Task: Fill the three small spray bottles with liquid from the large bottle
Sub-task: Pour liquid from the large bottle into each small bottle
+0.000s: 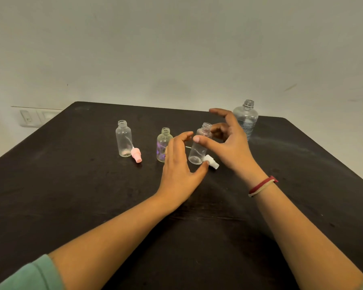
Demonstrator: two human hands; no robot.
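Note:
Three small clear bottles stand uncapped in a row on the dark table [71,185]: a left one [123,141], a middle one [163,144] and a right one [199,147]. A pink spray cap [136,155] lies beside the left bottle, and a white spray cap [212,162] lies at the right bottle's foot. The large clear bottle [246,118] stands uncapped at the back right. My left hand [179,166] hovers in front of the right bottle, fingers relaxed, thumb near the white cap. My right hand [228,141] is spread open just right of that bottle, holding nothing.
A pale wall rises behind the table, with a socket plate [33,118] low at the left. The table's back edge runs just behind the large bottle. A red and beige band [262,186] circles my right wrist.

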